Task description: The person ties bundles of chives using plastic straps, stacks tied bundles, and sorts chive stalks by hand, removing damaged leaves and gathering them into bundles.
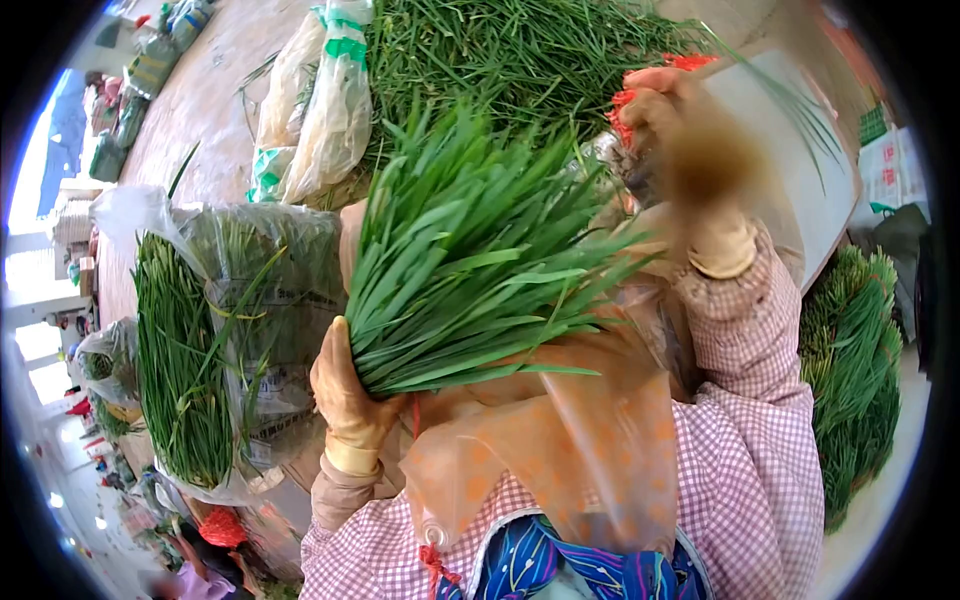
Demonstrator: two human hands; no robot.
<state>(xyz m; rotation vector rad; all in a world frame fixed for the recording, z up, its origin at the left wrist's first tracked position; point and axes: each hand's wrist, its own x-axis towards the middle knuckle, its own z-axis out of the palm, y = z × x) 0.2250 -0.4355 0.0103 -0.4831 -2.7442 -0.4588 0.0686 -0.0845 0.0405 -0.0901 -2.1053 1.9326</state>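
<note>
A: ok so where's the bunch of green leaves [490, 260] rn, and how's the grip?

B: left hand [345, 385] is closed round its base, thumb up the side. It's over the clear orange-tinted apron [540, 440], leaves fanning up and right.

A: and the right hand [655, 105]?

B: up by the red netting [622, 115], fingers bent. There's a blurry patch over part of it, so honestly can't tell if it's gripping anything.

A: much room to move?

B: kinda tight tbh. Bagged greens [190, 370] sit just left of the left hand, and the loose pile [530, 50] runs along the far side behind the leaf tips. Tips on the right reach toward the right forearm. Most open bit is the pale board [790, 150] past the right hand, just a few thin blades across its far part. Beyond its near edge there's another stack of greens [855, 380].
</note>
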